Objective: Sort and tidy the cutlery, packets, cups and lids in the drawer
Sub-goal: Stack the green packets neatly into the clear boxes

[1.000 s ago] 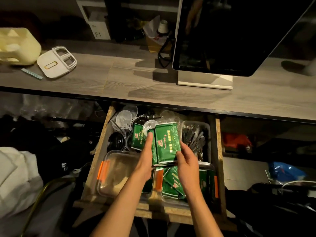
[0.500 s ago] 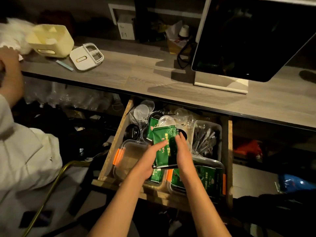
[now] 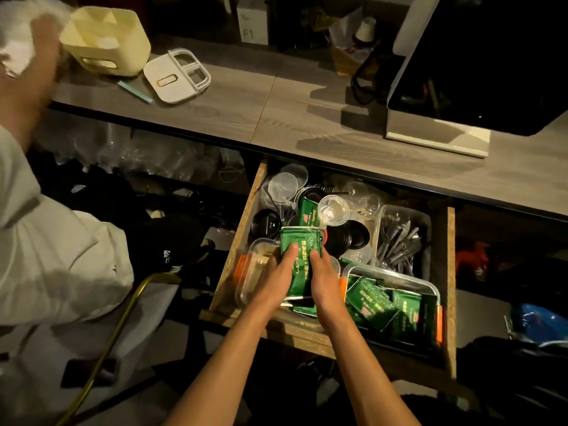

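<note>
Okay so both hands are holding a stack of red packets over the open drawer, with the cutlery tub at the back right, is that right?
Not quite. The head view shows the packets are green, not red. The rest stands: the left hand and right hand hold the stack over the open drawer, with the cutlery tub at the back right.

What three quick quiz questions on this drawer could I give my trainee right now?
1. True or false: both hands, left hand and right hand, hold the stack of green packets.
2. Which holds the cutlery? A) the yellow basket on the counter B) the clear bin at the drawer's right C) the near-right tub.
3. Fill in: the near-right tub holds loose green ____.

Key: 1 true; 2 B; 3 packets.
</note>
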The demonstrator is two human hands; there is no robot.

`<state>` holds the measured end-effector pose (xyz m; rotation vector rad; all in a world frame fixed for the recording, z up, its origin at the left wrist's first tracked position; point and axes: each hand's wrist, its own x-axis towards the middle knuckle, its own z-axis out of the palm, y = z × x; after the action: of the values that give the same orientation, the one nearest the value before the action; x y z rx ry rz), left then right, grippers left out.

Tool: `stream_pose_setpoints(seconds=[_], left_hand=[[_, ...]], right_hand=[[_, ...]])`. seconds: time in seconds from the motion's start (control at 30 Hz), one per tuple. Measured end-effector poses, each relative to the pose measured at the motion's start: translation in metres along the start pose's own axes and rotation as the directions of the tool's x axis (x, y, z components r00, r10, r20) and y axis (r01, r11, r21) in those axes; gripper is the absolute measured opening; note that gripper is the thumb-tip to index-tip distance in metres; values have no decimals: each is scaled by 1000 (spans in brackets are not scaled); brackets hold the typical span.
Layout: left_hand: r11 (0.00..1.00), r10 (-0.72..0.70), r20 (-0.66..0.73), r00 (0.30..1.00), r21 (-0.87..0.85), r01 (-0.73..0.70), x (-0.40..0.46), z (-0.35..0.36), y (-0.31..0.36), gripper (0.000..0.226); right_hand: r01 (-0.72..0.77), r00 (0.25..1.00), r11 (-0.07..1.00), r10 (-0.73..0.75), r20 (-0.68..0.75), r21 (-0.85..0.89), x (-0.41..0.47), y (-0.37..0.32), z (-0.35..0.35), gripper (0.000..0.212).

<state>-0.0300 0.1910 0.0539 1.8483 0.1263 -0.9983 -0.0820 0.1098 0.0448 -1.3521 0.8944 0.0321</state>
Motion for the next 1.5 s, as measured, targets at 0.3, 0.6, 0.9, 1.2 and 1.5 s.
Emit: stream_pose_setpoints(seconds=[0.3,0.6,0.9,1.2,1.5], left_hand=[[993,-109,93,990,47,105,39,-38,-46,102],[973,-228,183,956,70,219,128,-37,-120,121],[931,-363,207,908,113,347,135,-21,-108,92],[935,-270,-6,963,238,263,130,-6,-110,65],[950,-299,-16,954,86,299,131,-6,-104,68]], right_hand=[[-167,977,985,162,-136,-28,13,37,37,52],[-170,935,983,137,-327,-75,29,80,28,44],[-134,918,983,76,-390,-125,36,106,11,48],[-149,941,967,75,-330,-205,45,102,9,49],[-107,958,947,17,-285,-303,39,99,9,47]])
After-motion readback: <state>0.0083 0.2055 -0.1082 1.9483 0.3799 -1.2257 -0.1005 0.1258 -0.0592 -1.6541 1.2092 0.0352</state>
